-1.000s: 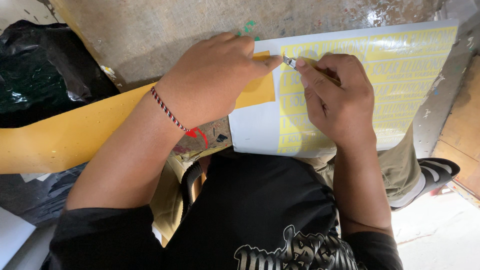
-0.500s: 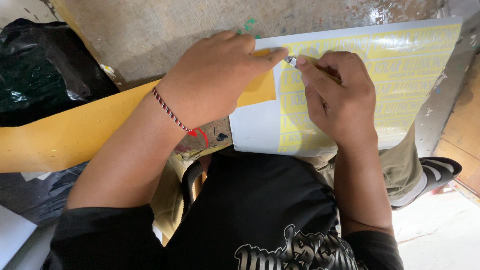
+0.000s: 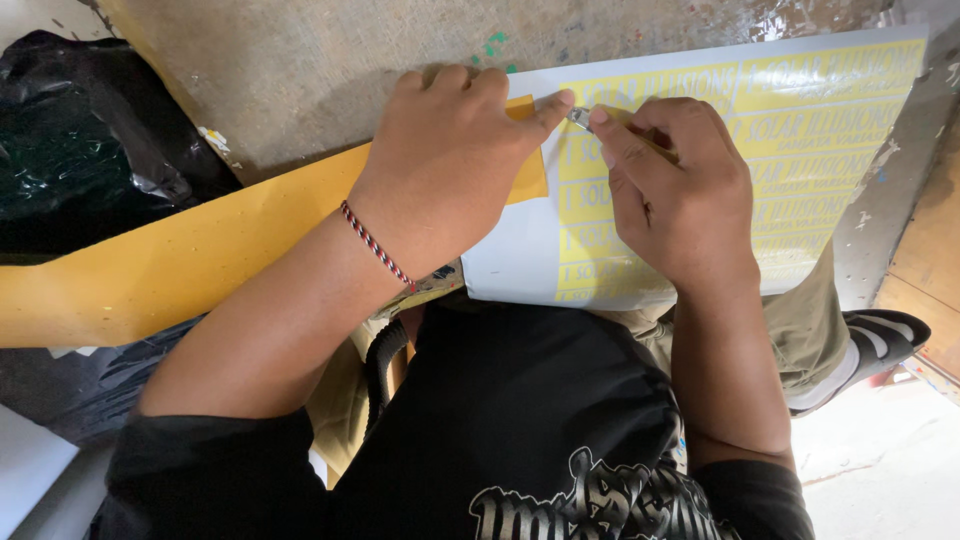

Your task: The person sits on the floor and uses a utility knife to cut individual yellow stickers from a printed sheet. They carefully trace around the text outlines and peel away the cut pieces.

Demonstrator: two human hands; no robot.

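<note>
A white backing sheet (image 3: 510, 265) covered with rows of yellow cut vinyl lettering (image 3: 810, 140) lies across my lap. My right hand (image 3: 675, 195) grips a small yellow-handled knife, its metal tip (image 3: 580, 117) touching the sheet near the top left of the lettering. My left hand (image 3: 450, 165) presses down on the sheet's left part, its forefinger reaching to just beside the blade tip. A strip of plain yellow vinyl (image 3: 527, 178) shows under the left hand. A red, black and white cord bracelet (image 3: 375, 245) circles my left wrist.
A long yellow roll of vinyl (image 3: 150, 275) runs off to the left under my arm. A black plastic bag (image 3: 85, 150) sits at the upper left. Rough concrete floor (image 3: 300, 70) lies beyond the sheet. A sandalled foot (image 3: 880, 345) shows at the right.
Both hands stay almost still on the sheet. The left forefinger has stretched slightly closer to the blade tip.
</note>
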